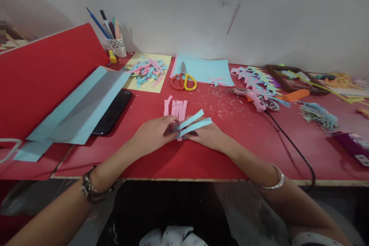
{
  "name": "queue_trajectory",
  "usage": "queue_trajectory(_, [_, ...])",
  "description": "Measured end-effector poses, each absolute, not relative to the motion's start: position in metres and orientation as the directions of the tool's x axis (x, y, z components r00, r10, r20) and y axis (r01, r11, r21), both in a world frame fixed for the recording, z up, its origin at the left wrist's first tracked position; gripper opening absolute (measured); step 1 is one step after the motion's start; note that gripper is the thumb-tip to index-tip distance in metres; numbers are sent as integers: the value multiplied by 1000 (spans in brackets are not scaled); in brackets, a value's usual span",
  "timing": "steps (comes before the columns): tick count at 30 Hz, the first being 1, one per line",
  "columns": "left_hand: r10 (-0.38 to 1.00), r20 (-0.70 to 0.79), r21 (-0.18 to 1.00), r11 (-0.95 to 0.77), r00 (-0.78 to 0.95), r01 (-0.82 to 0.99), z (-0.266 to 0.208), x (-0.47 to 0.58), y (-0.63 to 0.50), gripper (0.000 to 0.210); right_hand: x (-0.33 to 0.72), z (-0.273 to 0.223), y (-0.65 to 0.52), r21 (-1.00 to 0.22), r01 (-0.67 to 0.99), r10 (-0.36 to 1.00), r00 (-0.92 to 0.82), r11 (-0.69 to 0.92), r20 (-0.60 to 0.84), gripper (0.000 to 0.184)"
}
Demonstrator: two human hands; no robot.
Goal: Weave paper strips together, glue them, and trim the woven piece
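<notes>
Near the front of the red table, my left hand (157,130) and my right hand (209,134) meet. Two light blue paper strips (193,122) stick up to the right from between them, their lower ends pinched in the fingers of my left hand. My right hand is closed beside them, its fingertips partly hidden behind the blue strips; what it grips does not show clearly. Several pink paper strips (179,108) lie side by side on the table just beyond and under my hands.
Scissors (183,78) lie on blue sheets (207,67) at the back. A pink glue gun (252,98) with a black cord sits right. Cut paper pieces (148,70) are heaped back left. A black phone (113,113) lies partly under blue paper (83,103). A pen cup (117,47) stands behind.
</notes>
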State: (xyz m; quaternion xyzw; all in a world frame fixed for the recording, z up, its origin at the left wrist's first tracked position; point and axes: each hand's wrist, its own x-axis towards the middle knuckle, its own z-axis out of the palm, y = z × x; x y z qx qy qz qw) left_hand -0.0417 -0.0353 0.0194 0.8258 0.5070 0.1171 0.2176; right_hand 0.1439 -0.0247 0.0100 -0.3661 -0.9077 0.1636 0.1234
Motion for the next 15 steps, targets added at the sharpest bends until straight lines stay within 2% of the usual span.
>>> queue_trajectory(2, [879, 22, 488, -425, 476, 762, 17, -38, -32, 24, 144, 9, -24, -387, 632, 713, -693, 672, 107, 19])
queue_trajectory(5, [829, 131, 570, -511, 543, 643, 11, -36, -25, 26, 143, 8, -24, -383, 634, 719, -683, 671, 129, 20])
queue_trajectory(9, [800, 199, 683, -527, 566, 506, 6, -34, -16, 16, 143, 11, -25, -401, 591, 687, -710, 700, 153, 11])
queue_trajectory(15, [802, 255, 683, -545, 540, 487, 14, -33, -15, 20, 143, 12, -26, -423, 588, 698, -695, 689, 171, 8])
